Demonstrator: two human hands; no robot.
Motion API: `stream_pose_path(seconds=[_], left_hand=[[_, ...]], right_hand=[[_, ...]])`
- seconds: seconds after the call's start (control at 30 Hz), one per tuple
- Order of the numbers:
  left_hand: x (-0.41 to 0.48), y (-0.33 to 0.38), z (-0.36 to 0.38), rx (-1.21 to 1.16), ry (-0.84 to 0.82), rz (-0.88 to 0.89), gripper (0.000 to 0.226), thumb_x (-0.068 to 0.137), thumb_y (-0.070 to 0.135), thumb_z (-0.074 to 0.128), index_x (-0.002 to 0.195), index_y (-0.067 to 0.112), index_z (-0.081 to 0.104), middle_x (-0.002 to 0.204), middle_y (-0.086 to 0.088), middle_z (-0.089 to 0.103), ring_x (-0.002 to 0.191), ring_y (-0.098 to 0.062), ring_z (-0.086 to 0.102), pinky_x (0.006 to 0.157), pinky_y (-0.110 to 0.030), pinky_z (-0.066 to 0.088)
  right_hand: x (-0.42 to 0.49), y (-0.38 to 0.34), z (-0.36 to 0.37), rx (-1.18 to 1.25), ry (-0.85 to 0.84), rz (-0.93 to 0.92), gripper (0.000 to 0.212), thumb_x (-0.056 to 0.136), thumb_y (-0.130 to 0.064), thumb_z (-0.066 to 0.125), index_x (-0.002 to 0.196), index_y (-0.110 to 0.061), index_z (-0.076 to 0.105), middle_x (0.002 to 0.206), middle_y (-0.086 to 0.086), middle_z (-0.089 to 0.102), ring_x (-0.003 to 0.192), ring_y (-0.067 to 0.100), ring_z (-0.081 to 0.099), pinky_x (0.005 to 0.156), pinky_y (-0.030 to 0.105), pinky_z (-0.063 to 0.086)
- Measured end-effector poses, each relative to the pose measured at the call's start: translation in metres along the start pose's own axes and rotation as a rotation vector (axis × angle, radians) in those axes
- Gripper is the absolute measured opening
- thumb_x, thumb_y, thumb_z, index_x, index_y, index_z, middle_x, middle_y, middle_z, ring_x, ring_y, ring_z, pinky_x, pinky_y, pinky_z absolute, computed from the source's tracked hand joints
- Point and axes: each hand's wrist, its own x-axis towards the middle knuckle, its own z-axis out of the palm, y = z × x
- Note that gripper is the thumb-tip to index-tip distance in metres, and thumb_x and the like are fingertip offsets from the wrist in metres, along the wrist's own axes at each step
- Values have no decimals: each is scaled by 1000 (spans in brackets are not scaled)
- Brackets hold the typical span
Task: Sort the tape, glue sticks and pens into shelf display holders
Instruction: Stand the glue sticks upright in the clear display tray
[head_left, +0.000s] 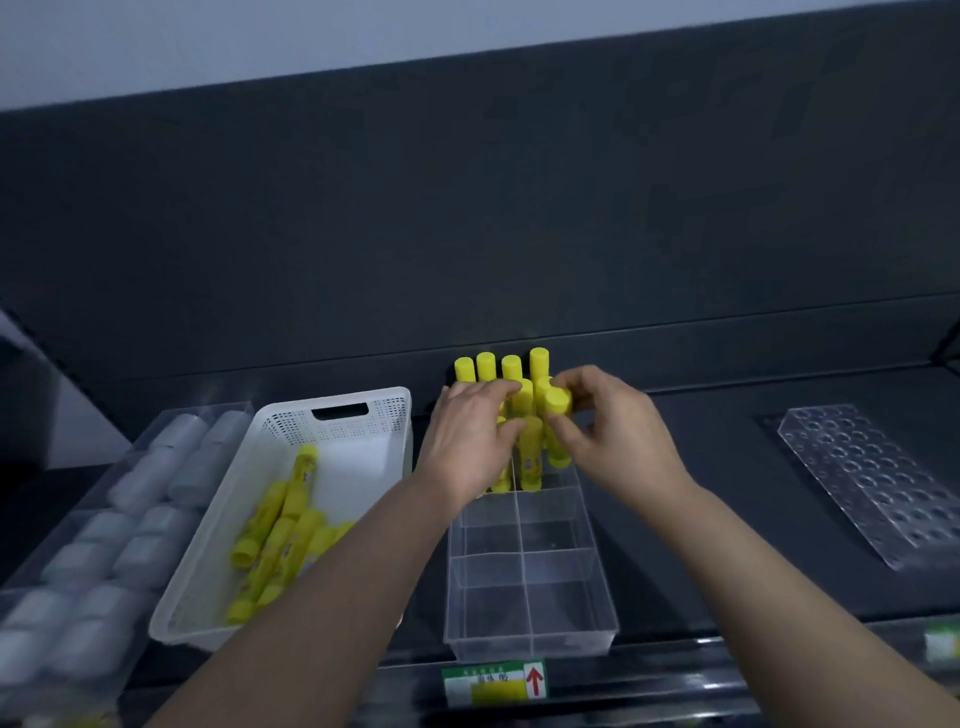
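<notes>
Above the clear divided holder (530, 642), left hand (470, 434) and right hand (610, 426) each grip upright bright-yellow glue sticks (557, 402) with curled fingers (569, 435).

Front compartments of the clear divided holder (530, 642), lower centre, were open from above. Its rear rows were blocked by upright glue sticks (511, 366), the left hand (467, 436) and the right hand (613, 431). The white basket (291, 431) stood just beside its left wall; bare shelf (737, 441) separated it from the perforated rack (878, 478) at right.
</notes>
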Motion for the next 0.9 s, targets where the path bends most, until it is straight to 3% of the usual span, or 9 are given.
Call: stream_pose_path(seconds=[0.13, 0.33, 0.5, 0.67, 0.83, 0.9], left_hand=[[-2, -3, -5, -19, 68, -60, 33, 95, 24, 55, 128, 23, 56, 123, 0, 60, 121, -18, 45, 99, -34, 40], [-7, -6, -9, -10, 63, -91, 29, 95, 20, 54, 124, 22, 59, 121, -1, 60, 114, -19, 48, 92, -32, 42], [-10, -10, -16, -40, 88, -96, 29, 94, 17, 55, 123, 21, 60, 120, 0, 62, 115, -18, 47, 93, -31, 41], [-24, -41, -47, -66, 158, -163, 28, 91, 15, 58, 118, 19, 63, 117, 2, 65, 113, -19, 53, 96, -30, 40], [-51, -99, -85, -75, 112, -366, 21, 86, 16, 57, 102, 22, 69, 88, 8, 67, 90, -18, 65, 80, -31, 52], [-62, -118, -93, 0, 11, -429, 19, 83, 17, 59, 98, 22, 70, 91, 4, 68, 91, -21, 64, 79, -30, 52]], right_hand=[[0, 2, 7, -58, -24, 11, 30, 83, -27, 64, 113, -25, 57, 98, -8, 64, 90, 15, 62, 75, 36, 53], [-7, 11, 16, -266, -214, 100, 33, 87, -27, 54, 119, -25, 48, 106, -1, 65, 97, 25, 60, 68, 32, 42], [-8, 2, 10, -304, -113, 48, 47, 84, -30, 59, 128, -27, 43, 119, -3, 59, 110, 21, 56, 77, 34, 47], [-10, -42, 13, -295, 30, -117, 35, 88, -31, 58, 123, -27, 54, 114, -6, 60, 107, 19, 54, 76, 32, 43], [-19, -86, 52, -260, -47, -221, 18, 88, -28, 57, 105, -27, 63, 102, -7, 63, 102, 18, 57, 63, 29, 38], [-24, -97, 70, -257, -116, -212, 18, 88, -28, 54, 104, -29, 63, 101, -8, 64, 100, 18, 58, 63, 29, 40]])
